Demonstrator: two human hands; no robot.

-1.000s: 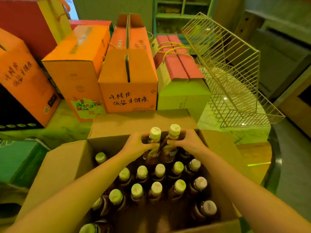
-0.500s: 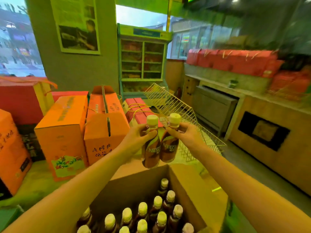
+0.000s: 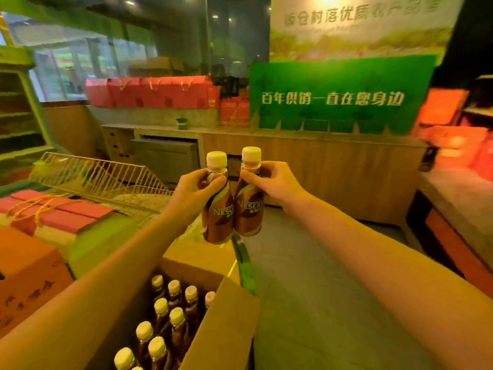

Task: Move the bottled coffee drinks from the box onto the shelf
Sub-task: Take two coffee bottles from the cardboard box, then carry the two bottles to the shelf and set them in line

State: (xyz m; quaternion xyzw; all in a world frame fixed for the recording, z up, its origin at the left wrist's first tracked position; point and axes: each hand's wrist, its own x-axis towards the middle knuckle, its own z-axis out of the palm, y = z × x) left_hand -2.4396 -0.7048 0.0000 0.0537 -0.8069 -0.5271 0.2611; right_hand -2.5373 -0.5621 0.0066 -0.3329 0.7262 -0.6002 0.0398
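Two brown bottled coffee drinks with pale caps hang side by side in the air above the box's far corner. My left hand point(image 3: 192, 193) grips the left bottle point(image 3: 217, 217) at its neck. My right hand point(image 3: 272, 182) grips the right bottle point(image 3: 249, 212) the same way. Both bottles are upright and touch each other. Below, at the bottom left, the open cardboard box point(image 3: 226, 324) holds several more capped bottles point(image 3: 170, 313). No shelf for the drinks can be told apart in this blurred view.
Orange and pink gift boxes point(image 3: 53, 217) stand at the left, with a tilted wire rack point(image 3: 101, 174) behind them. A long wooden counter point(image 3: 333, 172) runs across the back under a green sign point(image 3: 336, 97). Grey floor point(image 3: 320, 303) stretches to the right.
Both hands lifted a bottle each out of the box and raised them. The view has swung up and to the right, so the box now sits at the bottom left.
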